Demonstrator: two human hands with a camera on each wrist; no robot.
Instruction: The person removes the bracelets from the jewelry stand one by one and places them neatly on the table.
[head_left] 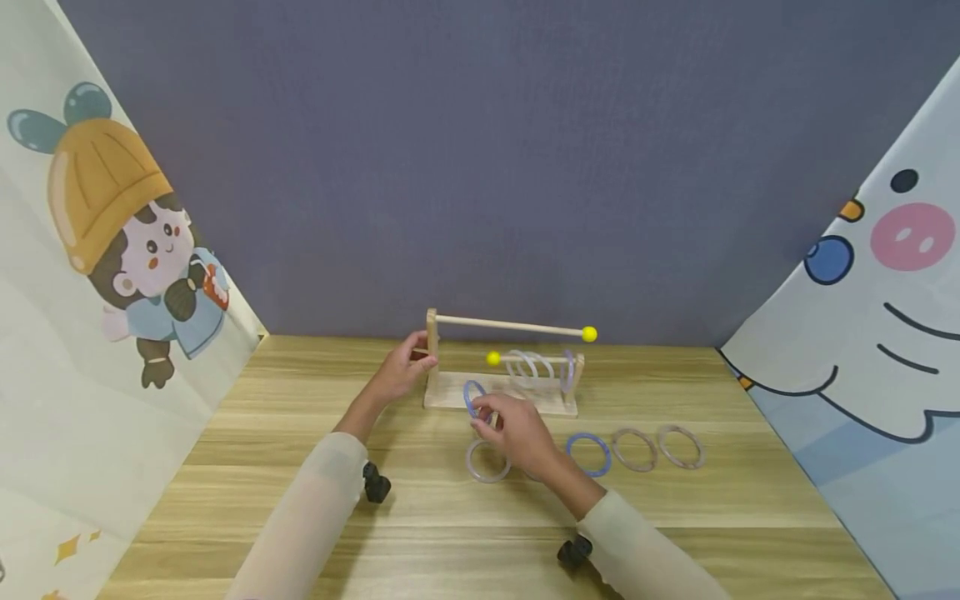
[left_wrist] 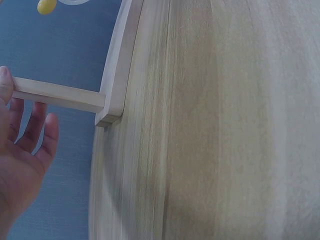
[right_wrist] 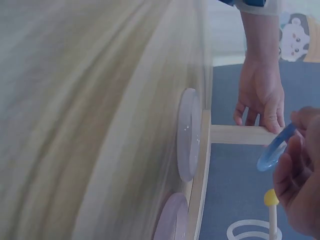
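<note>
My left hand [head_left: 405,367] grips the left post [head_left: 432,346] of a wooden rack with its thumb and fingers. In the left wrist view, the fingers lie on the far side of that post [left_wrist: 60,95]. My right hand [head_left: 517,429] pinches a blue ring [right_wrist: 270,159] between thumb and fingers, tilted and off the table, in front of the rack's base [head_left: 450,390]. The upper rod [head_left: 510,325] ends in a yellow ball [head_left: 589,334] and carries no ring. On the lower rod hang whitish rings [head_left: 534,367] and a lilac ring [head_left: 567,371].
A pale ring [head_left: 487,481] lies on the table near my right hand, partly covered by it. Farther right lie another blue ring [head_left: 588,435] and two brownish rings, one [head_left: 634,431] beside the other [head_left: 681,428]. A dark panel [head_left: 480,167] stands behind the rack.
</note>
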